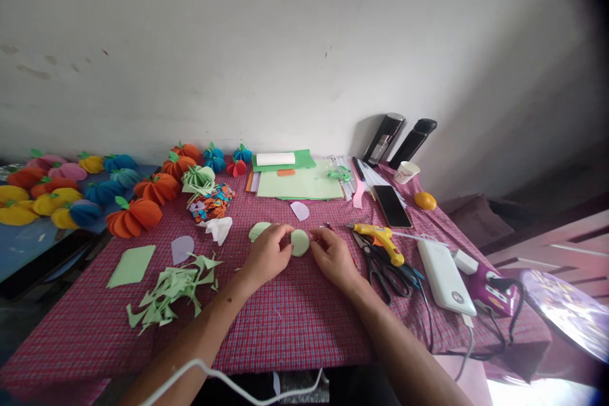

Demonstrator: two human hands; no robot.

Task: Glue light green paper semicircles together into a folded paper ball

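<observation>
A pale green paper circle [299, 243] is gripped at its left edge between the thumb and fingers of my left hand [270, 252]. Close by the circle's right edge is my right hand [334, 257], its fingers curled and pressed together; anything between them is too small to make out. More pale green paper rounds [258, 230] lie partly under my left hand. Beyond the hands is a lilac paper piece [299, 210] with a rounded side. Pale green paper scraps [174, 292] are heaped to the left, near a green paper stack [132, 266].
Folded paper pumpkins [134, 217] crowd the left side. To the right are a yellow glue gun [380, 238], black scissors [383, 269], a phone [392, 206], a white power bank [446, 277] and a purple power strip [495, 292]. Paper sheets [299, 184] lie by the wall.
</observation>
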